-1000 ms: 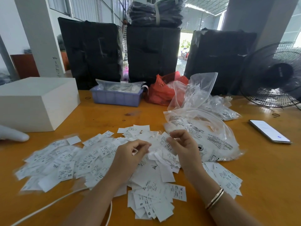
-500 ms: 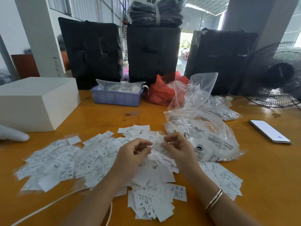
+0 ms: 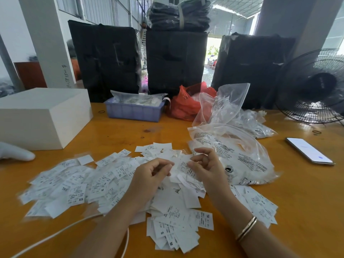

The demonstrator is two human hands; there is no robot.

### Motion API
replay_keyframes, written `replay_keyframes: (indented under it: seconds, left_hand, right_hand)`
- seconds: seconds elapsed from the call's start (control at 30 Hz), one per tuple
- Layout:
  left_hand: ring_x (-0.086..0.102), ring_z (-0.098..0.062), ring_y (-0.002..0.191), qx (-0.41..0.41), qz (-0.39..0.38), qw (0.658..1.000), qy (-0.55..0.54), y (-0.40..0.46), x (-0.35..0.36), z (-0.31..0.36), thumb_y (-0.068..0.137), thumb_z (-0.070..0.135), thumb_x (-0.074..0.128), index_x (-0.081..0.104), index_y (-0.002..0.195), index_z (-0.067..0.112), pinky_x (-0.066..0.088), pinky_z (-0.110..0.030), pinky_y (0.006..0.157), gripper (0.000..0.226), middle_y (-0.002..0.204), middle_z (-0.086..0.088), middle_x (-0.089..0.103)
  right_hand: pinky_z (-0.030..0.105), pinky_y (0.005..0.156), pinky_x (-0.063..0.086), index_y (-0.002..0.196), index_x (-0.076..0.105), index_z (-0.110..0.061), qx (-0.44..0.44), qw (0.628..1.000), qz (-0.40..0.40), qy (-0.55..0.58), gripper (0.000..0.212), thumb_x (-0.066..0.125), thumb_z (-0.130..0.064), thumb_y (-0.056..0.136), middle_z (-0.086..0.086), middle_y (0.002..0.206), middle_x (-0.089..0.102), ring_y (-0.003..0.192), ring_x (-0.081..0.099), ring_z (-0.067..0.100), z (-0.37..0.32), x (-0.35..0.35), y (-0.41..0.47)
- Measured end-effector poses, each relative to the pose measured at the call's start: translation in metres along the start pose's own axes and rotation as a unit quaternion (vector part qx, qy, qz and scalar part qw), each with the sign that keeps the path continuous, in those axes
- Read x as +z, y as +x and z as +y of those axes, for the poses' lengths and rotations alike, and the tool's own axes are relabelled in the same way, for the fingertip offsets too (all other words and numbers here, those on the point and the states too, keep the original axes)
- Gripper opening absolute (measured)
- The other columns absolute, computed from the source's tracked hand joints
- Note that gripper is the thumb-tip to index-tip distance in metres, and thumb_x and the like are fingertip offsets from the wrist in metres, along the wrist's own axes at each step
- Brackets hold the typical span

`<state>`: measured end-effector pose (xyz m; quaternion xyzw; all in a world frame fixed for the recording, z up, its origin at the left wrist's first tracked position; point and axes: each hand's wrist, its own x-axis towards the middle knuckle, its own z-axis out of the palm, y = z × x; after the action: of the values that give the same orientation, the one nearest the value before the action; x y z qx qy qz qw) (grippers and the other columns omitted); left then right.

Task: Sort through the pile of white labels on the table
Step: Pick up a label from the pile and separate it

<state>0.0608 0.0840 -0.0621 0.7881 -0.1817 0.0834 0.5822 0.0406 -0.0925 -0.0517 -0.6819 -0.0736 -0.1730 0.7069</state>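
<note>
The labels [image 3: 115, 181] lie in one loose spread over the counter [image 3: 307, 202], so sorting looks barely begun; no separate stacks show. Both hands hover at its centre: the right hand [image 3: 206, 164] pinches one label [image 3: 183, 165], the left hand [image 3: 150, 172] curls beside it, its grip unclear. A bag [image 3: 242, 157] crowds the pile at 2 o'clock, a box [image 3: 41, 116] at 10, a phone [image 3: 309, 149] at 3.
</note>
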Motion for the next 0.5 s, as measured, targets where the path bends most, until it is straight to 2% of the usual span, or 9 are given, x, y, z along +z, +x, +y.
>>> replay_keyframes:
  seconds: [0.07,0.13,0.17,0.27,0.37,0.43,0.5]
  left_hand:
    - [0.064,0.002,0.081,-0.016,-0.013,1.0,-0.013,-0.0009,0.0019,-0.0011,0.09,0.028,0.062,0.068,0.093,0.038,0.051,-0.016,0.062,0.012,0.082,0.019,0.071]
    - [0.065,0.001,0.083,-0.028,-0.023,0.999,-0.017,-0.0011,0.0036,-0.0026,0.089,0.029,0.064,0.068,0.093,0.037,0.051,-0.017,0.065,0.01,0.084,0.018,0.072]
    - [0.065,0.001,0.083,-0.027,-0.026,0.999,-0.015,-0.0008,0.0039,-0.0036,0.088,0.029,0.065,0.068,0.093,0.036,0.05,-0.016,0.065,0.01,0.085,0.018,0.072]
    - [0.064,0.004,0.082,-0.024,-0.027,0.999,-0.009,-0.0009,0.0042,-0.0032,0.084,0.035,0.067,0.067,0.09,0.037,0.048,-0.01,0.065,0.006,0.084,0.021,0.071]
    - [0.063,0.006,0.077,-0.034,-0.021,0.999,-0.013,-0.0015,0.0045,0.0004,0.07,0.051,0.066,0.066,0.084,0.038,0.048,-0.009,0.061,0.019,0.08,0.024,0.069]
    - [0.064,0.005,0.072,-0.033,-0.006,0.999,-0.034,-0.0002,0.0044,0.0019,0.074,0.042,0.068,0.067,0.083,0.032,0.047,-0.008,0.058,0.014,0.075,0.02,0.07]
    - [0.066,0.002,0.073,-0.043,0.027,0.997,-0.064,0.0019,0.0022,0.0017,0.08,0.031,0.07,0.069,0.083,0.029,0.049,-0.01,0.06,0.004,0.075,0.018,0.071]
  right_hand:
    - [0.024,0.056,0.049,0.103,0.054,-0.023,-0.01,0.999,-0.018,-0.032,0.031,0.068,-0.003,0.083,-0.006,0.073,0.066,0.062,0.053,0.017,0.0031,0.0016,-0.0006]
    - [0.037,0.061,0.05,0.103,0.054,-0.026,-0.017,0.998,-0.034,-0.056,0.032,0.068,-0.004,0.083,-0.004,0.076,0.066,0.066,0.052,0.026,0.0043,0.0034,-0.0015]
    - [0.039,0.062,0.049,0.102,0.055,-0.027,-0.019,0.997,-0.04,-0.064,0.033,0.068,-0.004,0.083,-0.003,0.077,0.066,0.066,0.052,0.026,0.0049,0.0037,-0.0018]
    - [0.031,0.059,0.047,0.099,0.056,-0.029,-0.027,0.995,-0.048,-0.081,0.032,0.068,-0.004,0.083,-0.008,0.077,0.065,0.064,0.051,0.02,0.0049,0.004,-0.0025]
    - [0.023,0.055,0.045,0.1,0.058,-0.029,-0.029,0.992,-0.056,-0.108,0.029,0.068,-0.006,0.084,-0.015,0.077,0.065,0.061,0.049,0.015,0.0053,0.0039,-0.0026]
    - [0.024,0.059,0.048,0.106,0.059,-0.023,0.011,0.997,-0.048,-0.058,0.026,0.067,-0.01,0.085,-0.008,0.08,0.067,0.064,0.054,0.017,0.004,0.0031,-0.0018]
    - [0.024,0.06,0.052,0.113,0.06,-0.017,0.089,0.993,-0.05,0.061,0.029,0.066,-0.018,0.084,0.002,0.083,0.068,0.065,0.06,0.016,0.0019,-0.0008,-0.0006]
